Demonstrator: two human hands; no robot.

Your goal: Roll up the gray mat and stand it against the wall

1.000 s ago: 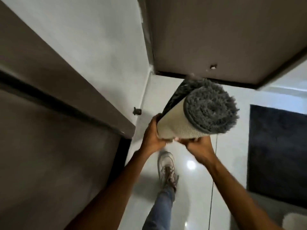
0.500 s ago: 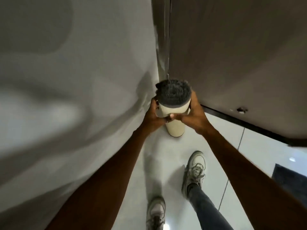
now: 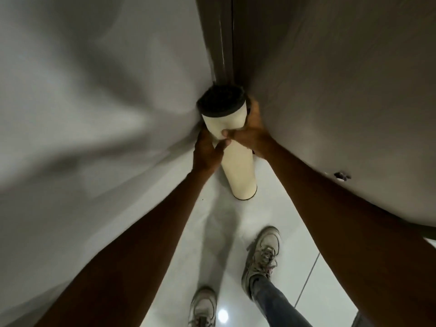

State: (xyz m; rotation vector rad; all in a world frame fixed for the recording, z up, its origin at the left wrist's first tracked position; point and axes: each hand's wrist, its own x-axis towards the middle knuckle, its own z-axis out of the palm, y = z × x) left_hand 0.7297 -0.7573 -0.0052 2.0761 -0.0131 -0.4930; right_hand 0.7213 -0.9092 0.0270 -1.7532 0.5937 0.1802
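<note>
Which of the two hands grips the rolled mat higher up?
The right hand: it wraps the rolled mat just under its dark top end, while the left hand holds lower.

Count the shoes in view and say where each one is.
2. One white sneaker is at the bottom edge, partly cut off by the frame. The other sneaker is further right and ahead of it on the pale floor, below a jeans leg.

A brown door frame (image 3: 223,38) ran down the corner, white wall (image 3: 94,90) left of it, grey-brown door (image 3: 330,79) right, glossy white tiled floor (image 3: 226,232) below.
</note>
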